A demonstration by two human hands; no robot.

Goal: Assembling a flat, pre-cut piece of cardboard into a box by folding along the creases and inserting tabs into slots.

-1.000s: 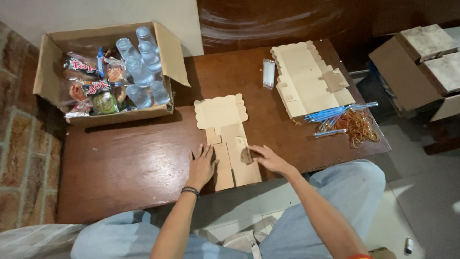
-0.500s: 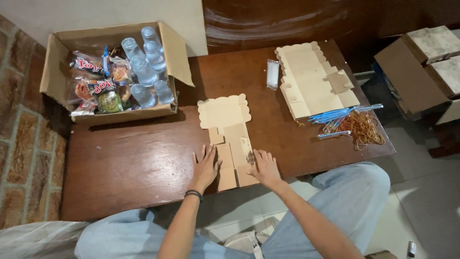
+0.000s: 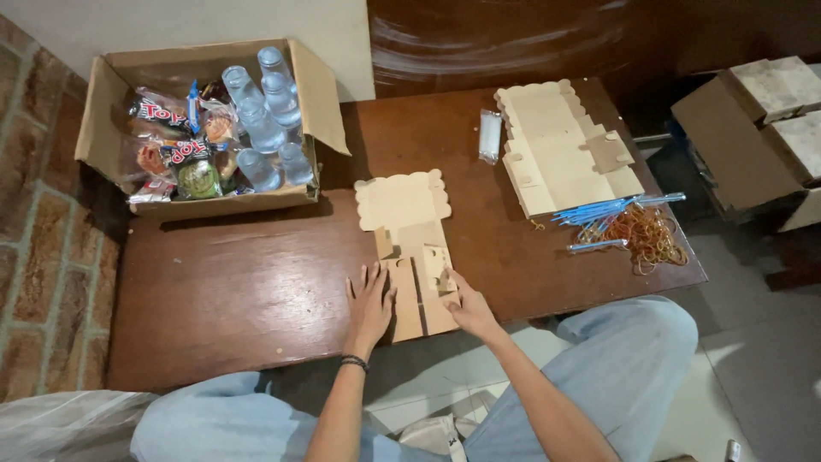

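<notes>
Head view, looking straight down on a dark wooden table point(image 3: 239, 299). At the centre lies a flat cardboard cutout point(image 3: 410, 248) with a scalloped top edge, its narrow lower flaps reaching to the table's near edge at 6 o'clock. The left hand point(image 3: 369, 306) lies palm down with fingers spread wide, pressing on the cutout's lower left flap and the table beside it; a dark band sits on that wrist. The right hand point(image 3: 469, 310) rests on the lower right flap, its fingers point(image 3: 446, 279) pinched narrow on a small raised tab; it grips only that bit of card.

At 10 o'clock from the cutout stands an open cardboard box point(image 3: 103, 111) holding clear plastic cups point(image 3: 261, 120) and bright snack packets point(image 3: 171, 150). At 2 o'clock lies a stack of flat cutouts point(image 3: 556, 145) of the same pale card, with a small clear packet point(image 3: 489, 135) just beside its left edge. At 3 o'clock, near the table's right end, blue straws point(image 3: 611, 210) lie touching a heap of rubber bands point(image 3: 646, 235). Beyond the table at 2 o'clock sit more boxes point(image 3: 761, 128). Pale blue trousers point(image 3: 616, 359) show at 5 o'clock.
</notes>
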